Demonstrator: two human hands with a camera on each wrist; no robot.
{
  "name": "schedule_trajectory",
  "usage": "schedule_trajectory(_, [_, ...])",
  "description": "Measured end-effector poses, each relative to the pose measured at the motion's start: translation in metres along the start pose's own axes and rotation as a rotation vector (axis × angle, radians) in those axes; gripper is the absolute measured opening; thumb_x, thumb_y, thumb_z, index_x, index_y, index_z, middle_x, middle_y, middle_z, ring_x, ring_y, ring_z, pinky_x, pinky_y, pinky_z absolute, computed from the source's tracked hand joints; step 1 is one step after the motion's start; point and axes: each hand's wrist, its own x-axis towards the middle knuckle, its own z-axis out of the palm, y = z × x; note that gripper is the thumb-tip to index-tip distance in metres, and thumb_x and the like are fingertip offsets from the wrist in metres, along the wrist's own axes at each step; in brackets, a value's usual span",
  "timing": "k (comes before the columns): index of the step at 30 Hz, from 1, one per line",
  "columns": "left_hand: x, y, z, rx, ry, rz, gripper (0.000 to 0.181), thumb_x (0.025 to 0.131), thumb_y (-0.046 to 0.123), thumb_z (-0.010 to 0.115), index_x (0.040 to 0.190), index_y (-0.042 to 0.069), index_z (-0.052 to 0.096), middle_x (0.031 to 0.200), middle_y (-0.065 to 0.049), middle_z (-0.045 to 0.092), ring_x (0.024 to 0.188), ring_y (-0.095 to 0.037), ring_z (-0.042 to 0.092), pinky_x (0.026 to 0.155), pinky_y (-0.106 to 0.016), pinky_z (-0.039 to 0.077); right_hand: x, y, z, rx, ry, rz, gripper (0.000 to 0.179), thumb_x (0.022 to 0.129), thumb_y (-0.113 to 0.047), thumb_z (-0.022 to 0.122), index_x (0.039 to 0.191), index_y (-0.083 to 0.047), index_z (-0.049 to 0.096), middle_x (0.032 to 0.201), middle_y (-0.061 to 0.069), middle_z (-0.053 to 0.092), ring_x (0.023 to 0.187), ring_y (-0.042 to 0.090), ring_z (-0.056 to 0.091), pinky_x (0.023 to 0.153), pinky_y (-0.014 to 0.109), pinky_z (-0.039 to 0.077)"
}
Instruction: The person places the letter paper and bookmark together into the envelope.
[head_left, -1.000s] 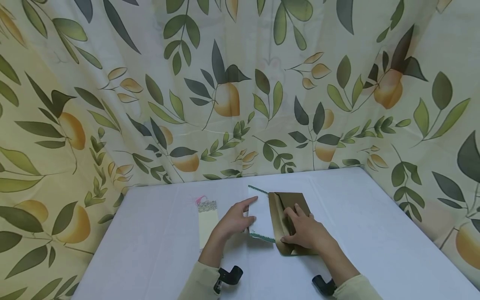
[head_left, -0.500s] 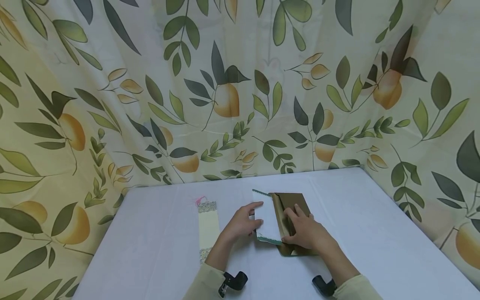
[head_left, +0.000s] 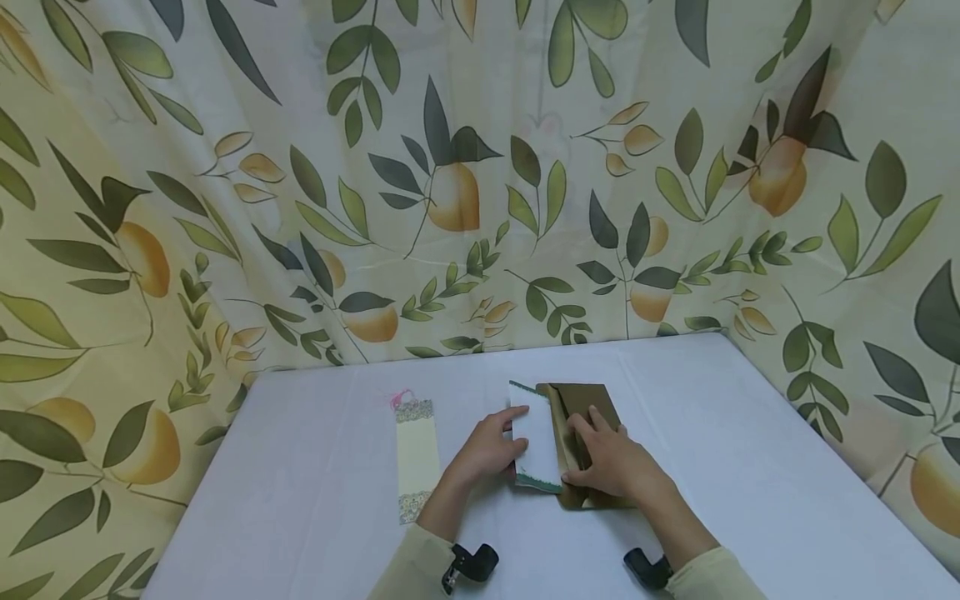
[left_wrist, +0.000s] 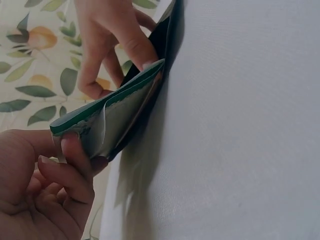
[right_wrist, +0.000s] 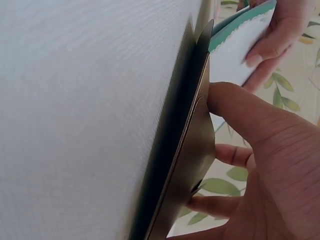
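My left hand (head_left: 491,446) pinches the left side of a folded white card (head_left: 534,442) with green edges, thumb on top and fingers beneath. The card's layers gape a little in the left wrist view, where the fingers (left_wrist: 75,155) grip its end. Its right side lies within the mouth of a brown-gold envelope (head_left: 596,398), hidden there. My right hand (head_left: 618,458) holds the envelope with bent fingers spread over its face. In the right wrist view the thumb (right_wrist: 235,102) sits at the envelope's edge, close to the card.
To the left on the white-covered table (head_left: 315,483) lies a long cream strip (head_left: 417,454) with patterned ends and a pink tassel (head_left: 403,400), like a bookmark. A leaf-and-fruit curtain (head_left: 480,183) hangs behind the table and along its sides.
My left hand has moved right with the card, bringing it further over and into the envelope's mouth. More of the cream strip shows. The right hand has held its place on the envelope.
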Motion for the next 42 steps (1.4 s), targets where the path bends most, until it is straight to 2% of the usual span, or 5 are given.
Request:
schedule_trajectory(10, [0.000, 0.002, 0.004, 0.110, 0.037, 0.020, 0.053, 0.095, 0.011, 0.069, 0.147, 0.008, 0.059, 0.133, -0.025, 0.063, 0.113, -0.027, 0.063, 0.089, -0.041, 0.053, -0.001, -0.003, 0.000, -0.003, -0.013, 0.021, 0.054, 0.092, -0.036, 0.076, 0.134, -0.016, 0.050, 0.154, 0.039, 0.032, 0.118, 0.080, 0.036, 0.078, 0.078, 0.047])
schedule_trajectory(16, [0.000, 0.003, 0.014, 0.145, 0.054, 0.001, 0.053, 0.096, 0.014, 0.068, 0.147, 0.007, 0.058, 0.139, -0.020, 0.062, 0.112, -0.025, 0.059, 0.096, -0.047, 0.050, -0.001, -0.003, -0.001, 0.020, -0.013, 0.037, 0.053, 0.096, -0.049, 0.069, 0.134, -0.016, 0.052, 0.155, 0.041, 0.030, 0.120, 0.079, 0.035, 0.081, 0.080, 0.045])
schedule_trajectory(23, [-0.001, 0.008, 0.024, 0.176, 0.050, 0.012, 0.050, 0.102, 0.015, 0.059, 0.149, 0.003, 0.054, 0.149, -0.018, 0.053, 0.141, -0.034, 0.046, 0.112, -0.052, 0.038, -0.002, -0.003, 0.000, 0.016, -0.007, 0.046, 0.067, 0.090, -0.057, 0.074, 0.137, -0.016, 0.052, 0.155, 0.041, 0.030, 0.121, 0.079, 0.035, 0.080, 0.079, 0.046])
schedule_trajectory(30, [0.001, 0.006, 0.022, 0.146, 0.049, 0.040, 0.046, 0.102, 0.007, 0.050, 0.147, 0.000, 0.055, 0.126, -0.015, 0.050, 0.112, -0.025, 0.050, 0.103, -0.044, 0.044, 0.000, -0.002, 0.001, 0.016, -0.020, 0.047, 0.069, 0.090, -0.059, 0.073, 0.140, -0.016, 0.050, 0.156, 0.040, 0.029, 0.122, 0.078, 0.034, 0.083, 0.080, 0.044])
schedule_trajectory(42, [0.003, 0.006, 0.019, 0.094, 0.108, 0.095, 0.046, 0.094, 0.005, 0.074, 0.139, 0.001, 0.064, 0.127, -0.018, 0.062, 0.087, -0.015, 0.055, 0.077, -0.029, 0.048, 0.001, -0.002, 0.000, -0.005, -0.026, 0.057, 0.075, 0.088, -0.060, 0.075, 0.141, -0.013, 0.049, 0.156, 0.040, 0.029, 0.123, 0.076, 0.036, 0.085, 0.079, 0.043])
